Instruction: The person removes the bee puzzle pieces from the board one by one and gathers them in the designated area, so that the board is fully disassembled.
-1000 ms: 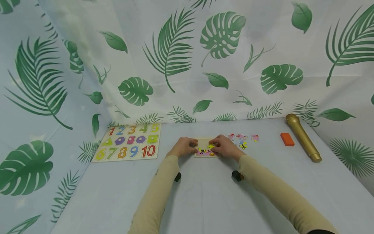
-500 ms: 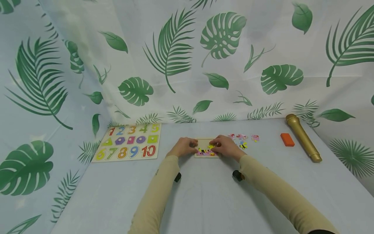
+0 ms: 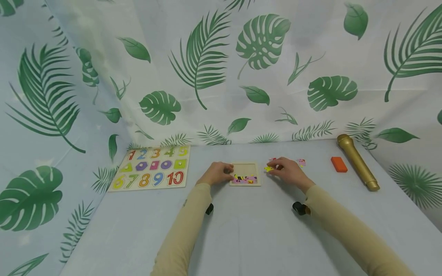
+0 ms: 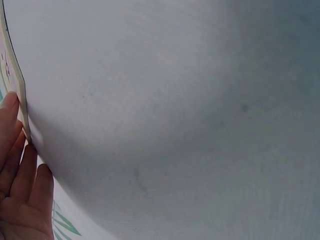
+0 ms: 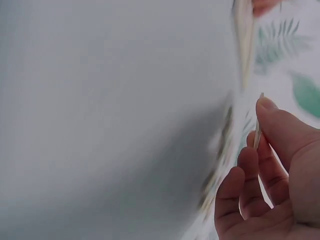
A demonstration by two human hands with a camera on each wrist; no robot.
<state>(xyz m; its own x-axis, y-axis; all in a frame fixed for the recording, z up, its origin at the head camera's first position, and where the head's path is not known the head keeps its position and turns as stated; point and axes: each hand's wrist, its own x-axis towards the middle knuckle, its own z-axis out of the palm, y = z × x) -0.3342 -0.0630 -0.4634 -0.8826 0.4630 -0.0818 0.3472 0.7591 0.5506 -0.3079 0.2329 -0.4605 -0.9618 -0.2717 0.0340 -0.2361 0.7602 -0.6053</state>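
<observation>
One yellow piece has just been taken off the puzzle tray and carried out past its right rim by the right hand. By that move the upper part of the tray is left bare, and only the bottom strip is covered, by pink pieces with yellow and black patches. It may be judged that the piece was not settled at that spot, and that the filling of the tray is only partly done.

Half a second ago the piece was held over the tray's right side, just above the strip; now it is held between the tray and the loose pieces. Some of these are hidden by the right hand, so they cannot be counted. The yellow piece is pinched between thumb and fingertips, and is seen edge-on in the right wrist view. No such change is shown by the left hand: the tray's left edge is clamped by it as before, and the tray has been kept in the same place on the table. A wider gap is now left between the hands, while the orange block has been left untouched
</observation>
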